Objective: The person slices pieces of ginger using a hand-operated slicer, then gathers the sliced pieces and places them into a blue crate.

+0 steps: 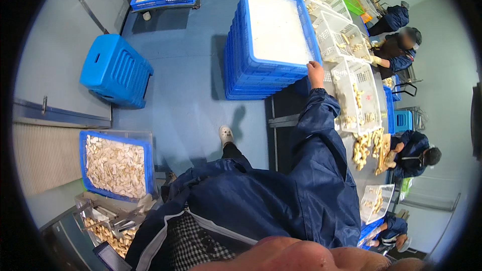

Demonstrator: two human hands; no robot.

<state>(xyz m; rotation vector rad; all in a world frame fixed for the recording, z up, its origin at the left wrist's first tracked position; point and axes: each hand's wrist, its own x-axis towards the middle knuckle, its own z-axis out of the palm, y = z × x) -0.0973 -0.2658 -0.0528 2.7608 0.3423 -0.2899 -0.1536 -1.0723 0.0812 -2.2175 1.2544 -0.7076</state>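
At the right front corner of the top blue plastic crate (249, 25), my right hand (316, 74) is closed on the rim. That crate is the uppermost of a tall stack of similar blue crates, and a white sheet-like layer lies inside it. My right arm, in a dark blue sleeve, reaches forward and to the right. I cannot make out my left hand; the left side of my jacket hides that area.
Left of me, a blue crate (82, 160) holds pale slices beside a metal machine (100, 213). Blue stools (113, 70) stand by the wall. Another crate (165, 3) sits far off. White baskets (359, 70) line the right-hand table, where several people work at pale, mushroom-like pieces (361, 150).
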